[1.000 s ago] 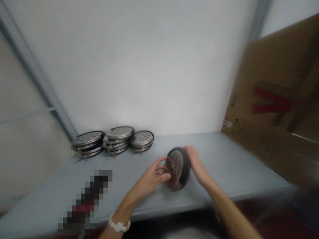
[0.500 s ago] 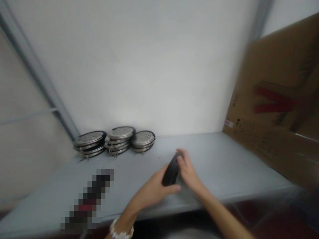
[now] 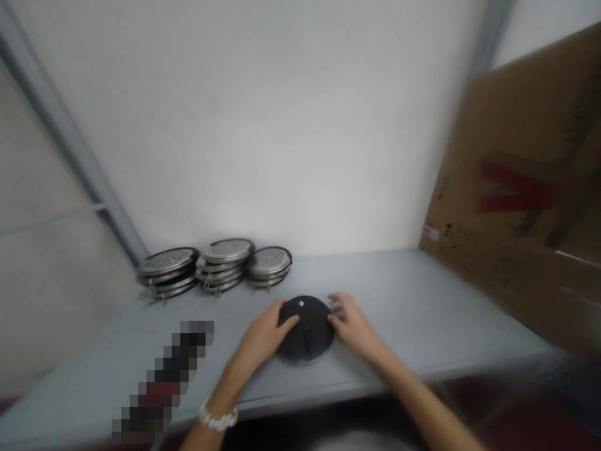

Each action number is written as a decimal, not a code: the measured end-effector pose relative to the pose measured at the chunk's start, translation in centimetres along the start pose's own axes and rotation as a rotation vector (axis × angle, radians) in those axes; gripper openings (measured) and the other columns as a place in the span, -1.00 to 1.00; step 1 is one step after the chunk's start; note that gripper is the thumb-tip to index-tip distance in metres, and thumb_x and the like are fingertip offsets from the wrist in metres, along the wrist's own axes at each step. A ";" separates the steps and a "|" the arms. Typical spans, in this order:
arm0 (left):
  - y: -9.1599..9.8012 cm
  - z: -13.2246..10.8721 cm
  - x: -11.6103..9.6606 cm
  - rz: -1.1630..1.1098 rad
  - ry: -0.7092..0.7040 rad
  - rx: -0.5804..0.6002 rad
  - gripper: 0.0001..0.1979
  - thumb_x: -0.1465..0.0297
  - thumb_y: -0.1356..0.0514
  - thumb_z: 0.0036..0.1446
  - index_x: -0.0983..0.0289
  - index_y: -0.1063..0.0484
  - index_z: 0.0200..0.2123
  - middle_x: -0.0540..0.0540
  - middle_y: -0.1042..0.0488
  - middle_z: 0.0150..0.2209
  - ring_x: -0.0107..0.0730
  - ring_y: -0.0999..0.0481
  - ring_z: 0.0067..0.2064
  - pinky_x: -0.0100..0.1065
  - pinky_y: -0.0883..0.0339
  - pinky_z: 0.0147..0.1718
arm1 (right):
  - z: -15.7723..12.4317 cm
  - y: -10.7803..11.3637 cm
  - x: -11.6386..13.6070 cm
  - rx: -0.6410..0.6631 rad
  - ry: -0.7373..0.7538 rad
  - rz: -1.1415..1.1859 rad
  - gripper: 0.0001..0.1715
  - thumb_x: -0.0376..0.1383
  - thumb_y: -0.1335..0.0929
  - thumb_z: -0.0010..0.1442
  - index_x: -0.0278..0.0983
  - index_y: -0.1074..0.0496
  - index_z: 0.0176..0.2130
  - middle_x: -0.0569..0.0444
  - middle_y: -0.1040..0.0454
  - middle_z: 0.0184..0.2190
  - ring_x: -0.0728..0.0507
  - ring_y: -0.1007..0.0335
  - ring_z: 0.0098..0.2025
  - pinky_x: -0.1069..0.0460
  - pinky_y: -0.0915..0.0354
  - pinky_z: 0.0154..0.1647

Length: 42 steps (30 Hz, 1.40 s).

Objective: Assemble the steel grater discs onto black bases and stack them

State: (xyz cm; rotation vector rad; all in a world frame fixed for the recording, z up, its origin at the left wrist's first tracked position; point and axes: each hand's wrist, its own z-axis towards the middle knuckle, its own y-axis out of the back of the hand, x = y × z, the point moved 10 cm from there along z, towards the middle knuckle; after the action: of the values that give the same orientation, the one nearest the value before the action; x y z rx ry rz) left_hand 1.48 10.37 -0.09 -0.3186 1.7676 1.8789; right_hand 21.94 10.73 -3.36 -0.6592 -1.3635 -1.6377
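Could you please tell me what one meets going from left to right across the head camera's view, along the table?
Perforated metal disc stack, second stack, third stack, left hand, black round disc, right hand, cardboard sheet.

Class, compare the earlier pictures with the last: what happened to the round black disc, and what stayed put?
The round black disc has turned from upright, perforated metal face showing, to lying flat on the grey table, dark side up. The left hand and right hand rest at its edges. The three stacks of perforated steel discs stayed put.

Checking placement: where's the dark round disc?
Head view: the dark round disc lies on the table between the left hand and right hand, in front of the stacked metal discs.
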 end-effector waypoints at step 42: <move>-0.7 5.6 -1.8 0.087 -0.198 0.086 -0.66 0.46 -0.06 0.30 0.26 -0.52 0.05 0.20 -0.60 0.02 -0.19 -0.55 0.06 -0.28 -0.31 0.10 | 0.2 5.1 -1.4 0.156 -0.104 -0.640 -0.65 -0.55 -0.22 0.22 -0.37 -0.55 -0.23 -0.17 -0.54 -0.18 -0.16 -0.41 -0.18 0.02 -0.17 -0.16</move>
State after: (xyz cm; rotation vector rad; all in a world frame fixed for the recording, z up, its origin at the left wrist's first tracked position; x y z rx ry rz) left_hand 4.39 15.40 0.82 -0.0219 1.7455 1.8180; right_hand 27.03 11.27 -2.02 -0.2193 -1.8864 -1.9712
